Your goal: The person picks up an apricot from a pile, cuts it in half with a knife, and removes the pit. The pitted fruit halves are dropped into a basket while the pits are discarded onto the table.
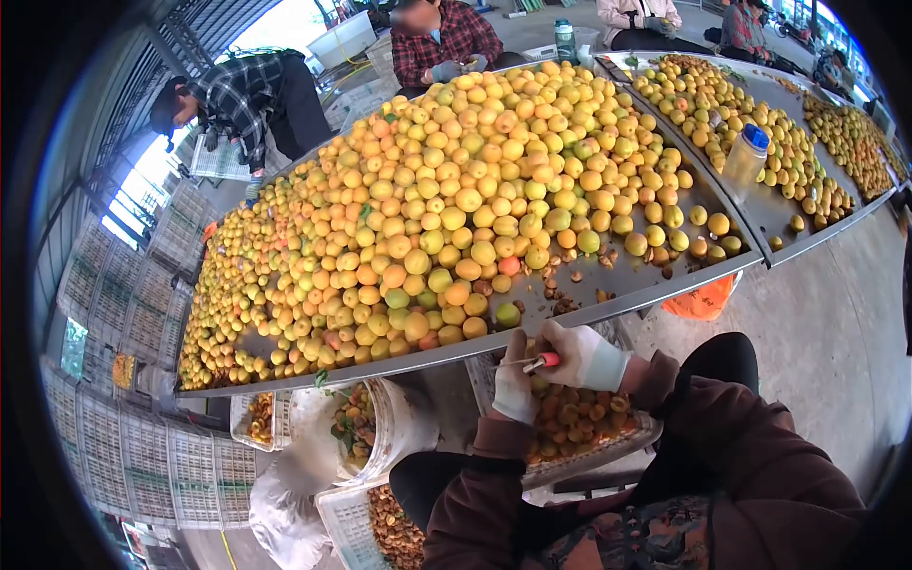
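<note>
A large heap of yellow-orange fruit (427,209) lies on a metal table (627,299). Just past its front edge, my right hand (584,356), in a white glove, is closed around the red handle of a small tool (543,361). Its thin metal end points left to my left hand (515,380), also gloved in white, with fingers pressed together; what they hold, if anything, is too small to tell. Below both hands sits a crate of halved fruit (579,418). A greenish fruit (507,314) rests on the table close above my left hand.
A white bucket (404,418) with leaves and fruit scraps stands left of the crate. Beside it are a crate of pits (394,522) and a person in white (290,508). More people sit or bend around the tables. A blue-lidded bottle (746,161) stands at the right.
</note>
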{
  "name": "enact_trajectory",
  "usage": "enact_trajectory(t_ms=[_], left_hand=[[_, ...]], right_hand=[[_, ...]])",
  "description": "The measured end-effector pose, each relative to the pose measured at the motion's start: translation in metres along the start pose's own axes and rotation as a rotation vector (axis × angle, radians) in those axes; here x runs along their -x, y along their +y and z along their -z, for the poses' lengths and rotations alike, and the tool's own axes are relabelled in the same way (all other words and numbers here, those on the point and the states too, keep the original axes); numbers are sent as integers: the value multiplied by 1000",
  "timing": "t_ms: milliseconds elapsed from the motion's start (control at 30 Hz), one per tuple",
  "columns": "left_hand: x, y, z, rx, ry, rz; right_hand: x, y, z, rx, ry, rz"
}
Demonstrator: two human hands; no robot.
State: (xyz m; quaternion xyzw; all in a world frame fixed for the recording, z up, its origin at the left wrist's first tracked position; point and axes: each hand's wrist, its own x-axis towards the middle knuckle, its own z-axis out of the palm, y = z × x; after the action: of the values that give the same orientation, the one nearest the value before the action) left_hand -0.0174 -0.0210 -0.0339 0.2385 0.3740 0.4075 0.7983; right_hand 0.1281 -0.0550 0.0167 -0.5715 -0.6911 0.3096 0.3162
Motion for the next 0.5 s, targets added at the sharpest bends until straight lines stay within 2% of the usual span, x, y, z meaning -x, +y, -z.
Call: enact_trajectory(t_ms=[33, 67, 100, 133, 167, 200, 233, 267, 300, 367, 400, 433, 500], left_hand=[[3, 1, -1, 146, 4, 85], [4, 2, 4, 143, -2, 86], [6, 2, 11, -81, -82, 51], [7, 0, 18, -299, -158, 11], [-4, -15, 32, -292, -160, 2], [-26, -37, 51, -686, -288, -427], [-25, -30, 37, -1076, -403, -864], [-9, -29, 26, -866, -164, -399], [-7, -18, 21, -863, -162, -407], [-8, -1, 20, -696, -118, -153], [-8, 5, 13, -472, -95, -56], [-13, 2, 19, -476, -95, -60], [-29, -10, 31, -718, -170, -437]], right_hand=[[2, -4, 1, 10, 26, -55], [1, 9, -6, -11, 168, -6], [-6, 17, -5, -7, 173, -7], [-17, 24, 2, -90, 381, -46], [-30, 30, 12, -172, 587, -78], [-39, 38, 23, -130, 605, -139], [-45, 48, 33, -91, 624, -202], [-49, 57, 37, -156, 584, -245], [-54, 54, 38, -154, 583, -237], [-64, 47, 36, 94, 479, -176], [-74, 44, 34, 151, 454, -49], [-90, 39, 31, 198, 407, 9], [-120, 23, 25, 259, 335, 79]])
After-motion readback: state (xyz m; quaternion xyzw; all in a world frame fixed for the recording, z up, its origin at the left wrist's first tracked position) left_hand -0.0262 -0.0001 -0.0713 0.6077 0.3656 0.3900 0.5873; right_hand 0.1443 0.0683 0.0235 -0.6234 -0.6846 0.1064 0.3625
